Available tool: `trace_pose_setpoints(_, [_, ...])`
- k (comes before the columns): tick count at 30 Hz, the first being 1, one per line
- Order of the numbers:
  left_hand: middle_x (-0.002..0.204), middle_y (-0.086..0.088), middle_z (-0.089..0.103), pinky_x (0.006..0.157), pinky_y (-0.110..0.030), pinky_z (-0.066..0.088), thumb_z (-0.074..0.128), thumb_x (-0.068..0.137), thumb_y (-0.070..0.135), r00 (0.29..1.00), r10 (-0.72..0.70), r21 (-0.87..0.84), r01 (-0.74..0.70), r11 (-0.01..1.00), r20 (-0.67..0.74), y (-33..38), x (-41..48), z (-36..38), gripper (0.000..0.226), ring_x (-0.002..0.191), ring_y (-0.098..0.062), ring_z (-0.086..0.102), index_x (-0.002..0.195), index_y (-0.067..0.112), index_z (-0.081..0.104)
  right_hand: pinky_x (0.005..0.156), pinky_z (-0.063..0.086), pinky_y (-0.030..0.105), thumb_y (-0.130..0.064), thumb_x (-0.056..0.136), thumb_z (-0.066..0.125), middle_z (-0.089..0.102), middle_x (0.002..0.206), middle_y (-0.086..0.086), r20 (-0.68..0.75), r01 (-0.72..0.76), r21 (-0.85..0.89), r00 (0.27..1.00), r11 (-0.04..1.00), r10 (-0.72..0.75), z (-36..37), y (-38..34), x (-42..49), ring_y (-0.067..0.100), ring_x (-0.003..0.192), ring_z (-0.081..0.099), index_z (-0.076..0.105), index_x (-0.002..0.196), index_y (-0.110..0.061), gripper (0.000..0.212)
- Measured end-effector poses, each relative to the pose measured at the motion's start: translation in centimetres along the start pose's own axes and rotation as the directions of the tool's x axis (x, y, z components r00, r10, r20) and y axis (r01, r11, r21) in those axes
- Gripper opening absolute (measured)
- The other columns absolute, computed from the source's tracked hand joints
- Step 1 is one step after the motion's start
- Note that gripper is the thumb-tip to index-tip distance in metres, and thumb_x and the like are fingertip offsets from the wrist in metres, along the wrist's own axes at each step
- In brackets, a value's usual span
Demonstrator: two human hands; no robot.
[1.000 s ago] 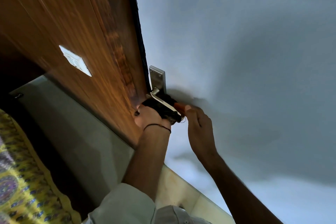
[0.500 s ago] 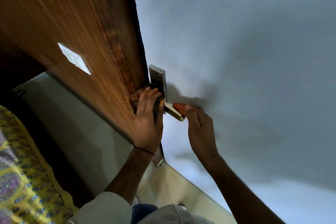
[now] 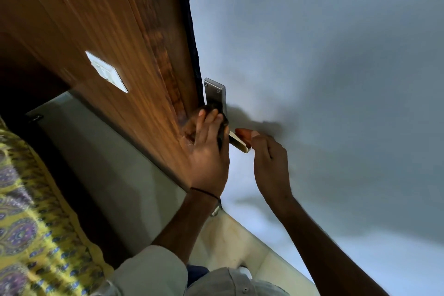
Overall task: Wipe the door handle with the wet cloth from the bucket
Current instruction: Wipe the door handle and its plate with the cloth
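Observation:
A metal door handle [image 3: 237, 143] juts from a steel backplate [image 3: 215, 94] on the pale grey door face [image 3: 324, 67]. My left hand [image 3: 206, 151] presses a dark cloth [image 3: 222, 131] against the base of the lever, where it meets the plate; most of the cloth is hidden under my fingers. My right hand [image 3: 269, 163] pinches the free end of the lever between thumb and fingers. The bucket is not in view.
The wooden door edge and frame [image 3: 108, 43] run up the left, with a white switch plate [image 3: 107, 72] on them. A yellow patterned fabric [image 3: 28, 211] lies at lower left. Pale floor tile [image 3: 230, 243] shows below my arms.
My left hand and the cloth slid from the lever's outer end up to its base by the backplate. My right hand has kept its hold on the lever's tip.

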State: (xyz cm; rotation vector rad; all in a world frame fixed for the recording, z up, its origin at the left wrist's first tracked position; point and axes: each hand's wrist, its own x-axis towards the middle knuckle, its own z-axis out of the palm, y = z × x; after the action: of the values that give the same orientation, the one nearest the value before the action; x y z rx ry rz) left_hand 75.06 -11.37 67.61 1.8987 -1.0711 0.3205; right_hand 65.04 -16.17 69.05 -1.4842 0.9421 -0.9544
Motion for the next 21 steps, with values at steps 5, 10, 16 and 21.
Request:
trace_pose_setpoints(5, [0.099, -0.007, 0.071, 0.082, -0.036, 0.057, 0.051, 0.102, 0.02, 0.998, -0.062, -0.092, 0.064, 0.994, 0.032, -1.7, 3.4, -1.1, 0.026, 0.09, -0.021, 0.069, 0.115, 0.003, 0.065, 0.081, 0.047, 0.01, -0.032, 0.093, 0.039, 0.076, 0.098, -0.014, 0.015, -0.006, 0.008, 1.0, 1.0, 0.006, -0.3, 0.0, 0.1, -0.003, 0.093, 0.068, 0.074, 0.086, -0.045, 0.038])
trace_pose_setpoints(10, [0.093, 0.009, 0.069, 0.077, -0.016, 0.053, 0.048, 0.102, 0.023, 0.992, -0.123, -0.236, 0.124, 0.964, 0.021, -1.1, 2.3, -2.1, 0.024, 0.085, 0.001, 0.063, 0.11, 0.01, 0.066, 0.087, 0.049, 0.02, -0.03, 0.095, 0.039, 0.076, 0.097, -0.014, 0.025, 0.028, -0.016, 0.999, 0.999, -0.028, -0.2, -0.2, -0.2, 0.0, 0.095, 0.068, 0.072, 0.086, -0.046, 0.039])
trace_pose_setpoints(16, [0.101, 0.006, 0.073, 0.077, -0.021, 0.054, 0.048, 0.102, 0.02, 0.976, -0.193, -0.525, 0.218, 0.822, 0.103, 1.6, -0.4, -2.4, 0.025, 0.089, -0.007, 0.068, 0.107, 0.009, 0.07, 0.079, 0.049, 0.014, -0.033, 0.095, 0.037, 0.073, 0.091, -0.026, 0.117, 0.065, -0.107, 0.992, 0.992, -0.052, -1.2, -0.9, -0.1, -0.006, 0.091, 0.065, 0.072, 0.093, -0.044, 0.036])
trace_pose_setpoints(21, [0.107, -0.005, 0.075, 0.09, -0.044, 0.058, 0.056, 0.099, 0.034, 0.674, -0.665, -0.85, 0.515, 0.11, 0.323, 1.6, 0.9, -6.1, 0.022, 0.106, -0.026, 0.07, 0.101, 0.019, 0.071, 0.082, 0.049, 0.025, -0.041, 0.094, 0.039, 0.072, 0.106, -0.008, 0.05, 0.058, -0.14, 0.997, 0.988, -0.052, -1.9, -0.9, -1.0, 0.004, 0.098, 0.063, 0.072, 0.111, -0.027, 0.04])
